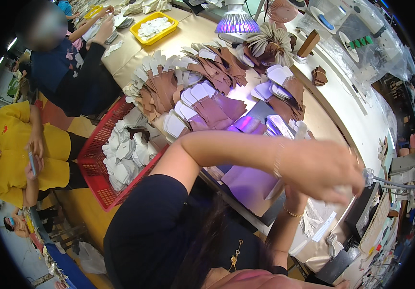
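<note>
My left arm reaches across to the right over the worktable. Its hand (318, 168) is blurred, with fingers curled around a small pale thing (343, 193) that I cannot make out. Below and partly behind it is my right hand (295, 196), a thin bracelet at its wrist, its fingers hidden by the left hand. Under my left forearm lies a flat brown leather piece (251, 185), tinted purple by the lamp. Beyond the forearm, brown pieces with white rounded tabs (214, 108) lie fanned in overlapping stacks.
A lit lamp (237, 21) hangs over the stacks. A red basket (97, 144) of white pieces stands left of the table; a yellow tray (171, 28) is farther back. A white ruler (324, 226) lies at right. Two people (24, 144) are at the left.
</note>
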A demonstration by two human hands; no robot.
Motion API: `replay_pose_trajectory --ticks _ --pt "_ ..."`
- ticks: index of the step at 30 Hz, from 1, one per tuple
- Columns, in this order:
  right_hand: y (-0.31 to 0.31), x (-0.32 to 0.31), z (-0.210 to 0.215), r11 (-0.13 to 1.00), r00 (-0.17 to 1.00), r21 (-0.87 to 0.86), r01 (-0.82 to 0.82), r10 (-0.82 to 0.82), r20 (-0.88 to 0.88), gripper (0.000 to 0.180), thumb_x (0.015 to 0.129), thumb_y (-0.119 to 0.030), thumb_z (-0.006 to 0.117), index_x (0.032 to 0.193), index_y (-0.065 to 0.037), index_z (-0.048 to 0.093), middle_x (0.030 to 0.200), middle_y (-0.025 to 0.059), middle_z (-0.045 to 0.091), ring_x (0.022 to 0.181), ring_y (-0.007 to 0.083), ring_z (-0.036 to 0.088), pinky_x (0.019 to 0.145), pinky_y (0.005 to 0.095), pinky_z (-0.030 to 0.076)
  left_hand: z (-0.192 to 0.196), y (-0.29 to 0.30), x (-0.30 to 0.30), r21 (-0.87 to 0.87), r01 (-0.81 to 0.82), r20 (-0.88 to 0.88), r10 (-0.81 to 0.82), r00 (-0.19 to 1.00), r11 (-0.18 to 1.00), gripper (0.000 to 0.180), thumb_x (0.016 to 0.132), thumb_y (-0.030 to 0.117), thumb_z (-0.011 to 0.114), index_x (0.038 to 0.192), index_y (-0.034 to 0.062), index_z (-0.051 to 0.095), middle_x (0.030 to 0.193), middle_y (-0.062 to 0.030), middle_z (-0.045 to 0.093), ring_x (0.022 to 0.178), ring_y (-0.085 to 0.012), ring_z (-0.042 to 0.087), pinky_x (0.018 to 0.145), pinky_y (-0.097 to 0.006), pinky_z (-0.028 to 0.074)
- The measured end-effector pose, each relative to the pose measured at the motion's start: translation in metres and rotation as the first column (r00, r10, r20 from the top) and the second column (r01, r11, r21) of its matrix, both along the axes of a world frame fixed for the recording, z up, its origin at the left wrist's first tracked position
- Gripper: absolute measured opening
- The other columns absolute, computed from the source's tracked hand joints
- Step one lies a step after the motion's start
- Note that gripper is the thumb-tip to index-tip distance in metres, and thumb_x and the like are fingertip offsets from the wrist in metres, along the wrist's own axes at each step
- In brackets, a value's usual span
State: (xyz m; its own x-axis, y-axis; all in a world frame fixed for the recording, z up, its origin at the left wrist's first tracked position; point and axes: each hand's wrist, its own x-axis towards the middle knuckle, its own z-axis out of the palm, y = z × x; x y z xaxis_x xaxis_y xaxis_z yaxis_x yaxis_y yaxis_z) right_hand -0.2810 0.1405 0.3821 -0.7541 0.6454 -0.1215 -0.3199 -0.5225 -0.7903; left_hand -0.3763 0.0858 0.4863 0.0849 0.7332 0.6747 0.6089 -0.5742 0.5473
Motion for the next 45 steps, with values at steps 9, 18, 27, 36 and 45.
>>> replay_pose_trajectory --ticks 9,18,27,36,45 --pt "0.0 -0.021 0.0 0.898 0.932 0.255 -0.358 0.326 0.161 0.026 0.095 -0.017 0.049 0.111 0.003 0.047 0.096 0.0178 0.063 0.078 0.0215 0.066 0.071 0.0307 0.053 -0.067 0.073 0.135 -0.144 0.307 -0.198 -0.331 0.923 0.941 0.017 0.069 0.025 0.064 0.075 0.0087 0.065 0.076 -0.0126 0.062 0.075 -0.032 0.062 0.062 -0.043 0.049" --pt "-0.002 -0.019 -0.006 0.819 0.921 0.42 -0.39 0.345 0.183 0.023 0.096 -0.014 0.048 0.107 0.005 0.05 0.092 0.0157 0.064 0.077 0.0192 0.065 0.074 0.0305 0.052 -0.154 0.095 0.188 -0.242 0.138 -0.585 -0.258 0.769 0.96 0.011 0.069 0.023 0.062 0.072 0.0151 0.069 0.075 -0.0032 0.064 0.077 -0.0251 0.063 0.062 -0.039 0.044" --pt "-0.007 -0.014 -0.006 0.772 0.935 0.526 -0.356 0.285 0.212 0.02 0.096 -0.013 0.045 0.109 0.002 0.05 0.093 0.0128 0.062 0.079 0.0156 0.062 0.076 0.0283 0.049 -0.126 0.073 0.146 -0.588 0.238 -0.525 -0.589 0.615 0.773 0.025 0.082 0.015 0.054 0.101 0.0067 0.068 0.096 -0.0116 0.065 0.096 -0.0259 0.059 0.082 -0.037 0.046" --pt "-0.003 -0.012 -0.009 0.786 0.939 0.514 -0.345 0.288 0.189 0.023 0.097 -0.017 0.045 0.11 0.002 0.048 0.092 0.0132 0.06 0.079 0.0167 0.06 0.078 0.0288 0.047 -0.085 0.053 0.116 -0.493 0.227 -0.2 -0.363 0.91 0.84 0.025 0.083 0.015 0.054 0.102 0.0063 0.067 0.096 -0.0118 0.064 0.096 -0.026 0.059 0.082 -0.037 0.046" --pt "-0.003 -0.011 -0.008 0.794 0.945 0.512 -0.328 0.271 0.184 0.021 0.097 -0.016 0.044 0.108 0.002 0.048 0.092 0.0127 0.06 0.079 0.0162 0.059 0.078 0.0286 0.046 -0.091 0.058 0.109 -0.485 0.216 -0.14 -0.319 0.937 0.848 0.025 0.083 0.015 0.054 0.102 0.006 0.067 0.097 -0.012 0.064 0.096 -0.0261 0.059 0.083 -0.037 0.046"
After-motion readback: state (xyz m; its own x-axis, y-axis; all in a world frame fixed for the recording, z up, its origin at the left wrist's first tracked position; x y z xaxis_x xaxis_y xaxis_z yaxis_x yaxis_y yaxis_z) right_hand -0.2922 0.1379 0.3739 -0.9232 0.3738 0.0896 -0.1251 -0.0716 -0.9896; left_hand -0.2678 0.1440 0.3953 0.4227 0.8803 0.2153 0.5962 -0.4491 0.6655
